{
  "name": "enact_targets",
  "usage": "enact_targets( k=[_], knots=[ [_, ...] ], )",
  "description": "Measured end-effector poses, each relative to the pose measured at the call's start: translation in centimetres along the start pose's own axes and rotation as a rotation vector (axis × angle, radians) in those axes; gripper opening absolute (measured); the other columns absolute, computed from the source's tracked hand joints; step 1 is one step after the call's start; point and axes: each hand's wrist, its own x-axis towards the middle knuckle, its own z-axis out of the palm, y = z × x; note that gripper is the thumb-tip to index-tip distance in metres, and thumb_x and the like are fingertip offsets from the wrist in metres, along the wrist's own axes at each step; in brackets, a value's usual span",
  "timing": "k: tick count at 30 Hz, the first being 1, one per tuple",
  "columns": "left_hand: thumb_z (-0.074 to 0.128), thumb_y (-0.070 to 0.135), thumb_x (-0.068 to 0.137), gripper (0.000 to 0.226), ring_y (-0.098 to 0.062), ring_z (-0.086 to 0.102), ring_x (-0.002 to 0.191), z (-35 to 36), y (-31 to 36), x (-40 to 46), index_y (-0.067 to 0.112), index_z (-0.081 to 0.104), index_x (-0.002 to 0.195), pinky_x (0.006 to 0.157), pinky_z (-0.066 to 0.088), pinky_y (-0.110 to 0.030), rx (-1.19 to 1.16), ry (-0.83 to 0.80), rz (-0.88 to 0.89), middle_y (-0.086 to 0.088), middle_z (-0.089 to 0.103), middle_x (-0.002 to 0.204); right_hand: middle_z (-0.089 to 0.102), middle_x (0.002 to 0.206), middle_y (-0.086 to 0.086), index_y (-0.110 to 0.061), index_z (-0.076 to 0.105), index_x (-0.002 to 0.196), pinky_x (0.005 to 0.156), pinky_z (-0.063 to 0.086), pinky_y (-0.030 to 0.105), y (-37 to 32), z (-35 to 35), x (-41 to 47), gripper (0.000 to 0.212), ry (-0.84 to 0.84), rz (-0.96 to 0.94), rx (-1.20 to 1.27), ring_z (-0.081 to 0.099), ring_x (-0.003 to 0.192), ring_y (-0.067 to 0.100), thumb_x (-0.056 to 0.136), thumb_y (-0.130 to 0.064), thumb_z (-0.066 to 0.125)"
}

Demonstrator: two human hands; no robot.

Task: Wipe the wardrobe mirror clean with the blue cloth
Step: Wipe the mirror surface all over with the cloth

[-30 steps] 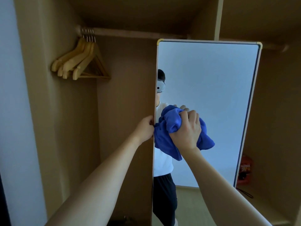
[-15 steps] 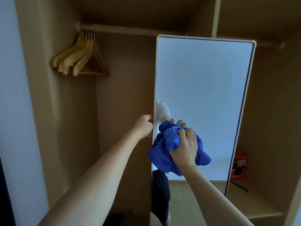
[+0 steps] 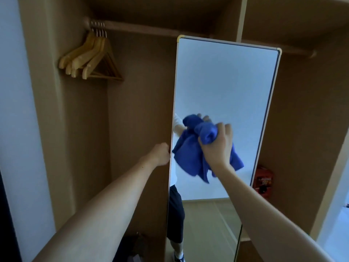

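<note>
A tall wardrobe mirror [image 3: 226, 82] with a pale frame stands in the middle of the open wardrobe. My right hand [image 3: 217, 146] grips a bunched blue cloth [image 3: 190, 157] and presses it against the glass at mid height, near the left side. The cloth hangs in folds below and left of the fist. My left hand [image 3: 160, 154] holds the mirror's left edge, fingers curled round the frame and partly hidden behind it. The glass reflects a person's white top and dark shorts along its left edge.
Several wooden hangers [image 3: 90, 59] hang from the rail [image 3: 143, 28] at the upper left. A red box [image 3: 263, 179] sits on the shelf to the right of the mirror. Brown wardrobe walls close in on both sides; a dark object lies on the floor at bottom centre.
My right hand has swept the cloth down and then to the right across the glass. The mirror has turned, so less of the person shows in it. My left hand stays on the edge.
</note>
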Motion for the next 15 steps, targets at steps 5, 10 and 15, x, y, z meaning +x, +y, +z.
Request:
enact_targets(
  k=[5, 10, 15],
  knots=[
    [0.033, 0.005, 0.095, 0.022, -0.017, 0.050, 0.079, 0.8, 0.2, 0.0, 0.010, 0.050, 0.109, 0.068, 0.041, -0.027, -0.126, 0.104, -0.008, -0.006, 0.052, 0.093, 0.040, 0.098, -0.006, -0.017, 0.045, 0.088, 0.079, 0.051, 0.043, -5.0, -2.0, 6.4, 0.019, 0.131, -0.060, 0.098, 0.054, 0.090, 0.024, 0.079, -0.026, 0.059],
    [0.045, 0.001, 0.097, 0.014, -0.018, 0.056, 0.070, 1.1, -0.3, 0.5, 0.012, 0.054, 0.097, 0.061, 0.051, -0.029, -0.402, 0.035, 0.015, -0.005, 0.055, 0.083, 0.052, 0.100, -0.003, -0.026, 0.053, 0.089, 0.084, 0.051, 0.036, -3.9, 1.1, 3.3, 0.016, -0.096, -0.201, 0.003, 0.057, 0.092, 0.019, 0.079, -0.016, 0.061],
    [0.038, 0.007, 0.103, 0.027, -0.018, 0.064, 0.082, 0.8, -1.4, -1.2, 0.014, 0.064, 0.098, 0.070, 0.056, -0.032, -0.750, -0.107, -0.013, -0.006, 0.067, 0.092, 0.057, 0.086, 0.007, -0.013, 0.059, 0.085, 0.080, 0.044, 0.042, 1.3, 5.3, -2.8, 0.006, -0.168, -0.480, -0.386, 0.053, 0.078, 0.027, 0.084, -0.018, 0.059]
  ],
)
